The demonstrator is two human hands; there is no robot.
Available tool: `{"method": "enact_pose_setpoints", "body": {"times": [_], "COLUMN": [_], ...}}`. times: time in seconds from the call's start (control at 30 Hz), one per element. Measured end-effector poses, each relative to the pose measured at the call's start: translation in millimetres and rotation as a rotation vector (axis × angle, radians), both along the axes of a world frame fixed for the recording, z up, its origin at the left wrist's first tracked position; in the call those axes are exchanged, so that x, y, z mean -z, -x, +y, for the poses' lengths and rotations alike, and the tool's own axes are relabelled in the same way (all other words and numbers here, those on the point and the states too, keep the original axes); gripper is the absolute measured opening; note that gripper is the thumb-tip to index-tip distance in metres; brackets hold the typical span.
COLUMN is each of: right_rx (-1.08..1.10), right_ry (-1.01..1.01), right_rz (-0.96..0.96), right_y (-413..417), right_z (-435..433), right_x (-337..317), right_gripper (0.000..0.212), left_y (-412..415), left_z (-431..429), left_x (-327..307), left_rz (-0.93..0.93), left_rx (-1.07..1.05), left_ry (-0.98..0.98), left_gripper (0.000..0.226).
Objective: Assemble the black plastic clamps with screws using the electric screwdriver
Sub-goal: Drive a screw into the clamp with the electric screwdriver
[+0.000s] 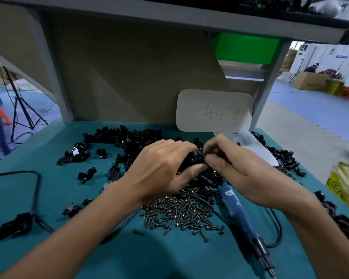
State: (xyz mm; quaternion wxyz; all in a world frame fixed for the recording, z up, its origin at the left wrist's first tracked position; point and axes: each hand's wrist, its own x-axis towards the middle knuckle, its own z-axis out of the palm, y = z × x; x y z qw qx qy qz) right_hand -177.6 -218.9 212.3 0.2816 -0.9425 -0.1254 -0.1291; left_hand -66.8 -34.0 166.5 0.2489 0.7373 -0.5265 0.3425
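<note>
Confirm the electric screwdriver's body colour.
The electric screwdriver is blue, black near the tip; head view shows it best.

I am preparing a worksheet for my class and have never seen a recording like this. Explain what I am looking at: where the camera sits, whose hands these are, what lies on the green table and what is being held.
There is no machine here. The single picture comes from a wide-angle camera worn on a person's head, looking forward and down, so the two bare arms reaching in are that person's own. On the green table lie many loose black clamps, a heap of small screws and a blue electric screwdriver, which lies unheld under the right forearm. The left hand grips a black clamp, and the right hand pinches it from the other side. Whether a screw is between those fingers is hidden. A card marked 44 stands behind.
</note>
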Motion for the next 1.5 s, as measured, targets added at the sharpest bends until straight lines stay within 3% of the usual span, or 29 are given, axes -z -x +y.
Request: {"method": "enact_pose_setpoints", "body": {"times": [0.1, 0.23, 0.4, 0.5, 0.63, 0.7, 0.77, 0.83, 1.03, 1.13, 1.3, 1.5], "right_rx": [-0.052, -0.079, -0.036, 0.193, 0.699, 0.74, 0.76, 0.763, 0.549, 0.343, 0.281, 0.233], "right_ry": [-0.061, -0.012, 0.01, -0.014, 0.366, 0.411, 0.331, 0.079, -1.423, -1.926, -2.264, -2.325], "right_rz": [-0.008, -0.021, -0.049, 0.028, 0.44, 0.52, 0.495, 0.462, 0.19, 0.025, -0.127, -0.17], "right_y": [-1, -7, -12, -11, 9, 21, 26, 28, 24, 7, -11, -17], "right_z": [4, 13, 17, -11, -64, -76, -80, -83, -57, -31, -5, -6], "right_x": [1, 1, 15, 50, 134, 169, 183, 184, 157, 162, 187, 208], "right_gripper": [0.023, 0.041, 0.044, 0.044, 0.073, 0.064, 0.056, 0.062, 0.043, 0.04, 0.029, 0.025], "left_y": [3, 5, 3, -2, -10, -11, -7, -2, 4, 4, 6, 7], "left_z": [13, 25, 33, 38, 47, 48, 47, 47, 46, 44, 46, 45], "left_x": [-6, -13, -4, 9, 46, 75, 108, 139, 184, 186, 183, 179], "left_rz": [0.122, 0.03, -0.027, -0.008, 0.043, 0.077, 0.098, 0.125, 0.134, 0.103, 0.148, 0.216], "left_rx": [0.061, 0.027, 0.008, -0.046, -0.105, -0.114, -0.117, -0.113, -0.127, -0.087, -0.025, -0.067], "left_ry": [-0.04, -0.107, -0.104, -0.092, -0.069, -0.071, -0.084, -0.122, -0.237, -0.253, -0.31, -0.33], "left_gripper": [0.038, 0.042, 0.039, 0.043, 0.044, 0.043, 0.045, 0.045, 0.043, 0.042, 0.033, 0.033]}}
